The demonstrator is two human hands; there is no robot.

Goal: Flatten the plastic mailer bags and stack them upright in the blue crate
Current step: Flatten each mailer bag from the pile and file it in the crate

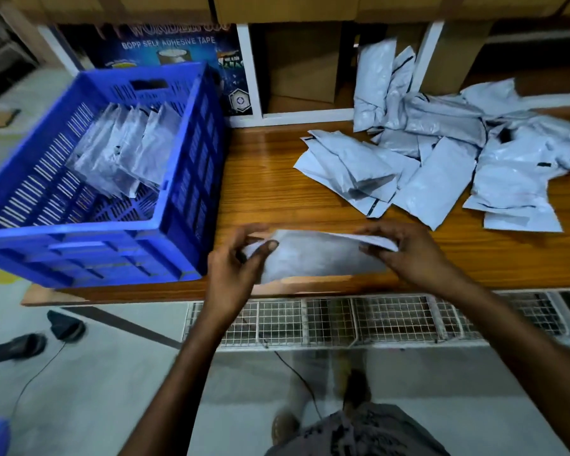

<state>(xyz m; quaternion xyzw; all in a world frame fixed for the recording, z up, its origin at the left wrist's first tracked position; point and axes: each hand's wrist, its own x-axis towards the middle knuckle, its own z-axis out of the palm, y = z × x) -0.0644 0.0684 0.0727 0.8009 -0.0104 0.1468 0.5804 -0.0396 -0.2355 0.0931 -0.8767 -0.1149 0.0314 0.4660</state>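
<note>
Both left grip (241, 258) and right grip (405, 251) pinch one mailer bag (316, 255) at six o'clock on the bench (270, 179), apparently flattening it; next it must stand upright in the blue crate (79, 233), ten o'clock.

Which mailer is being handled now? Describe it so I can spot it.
Start at the wooden table, right of the blue crate. At its near edge is one grey mailer bag, its ends pinched by the left hand and right hand. Unlike the loose pile behind, it alone is held.
</note>
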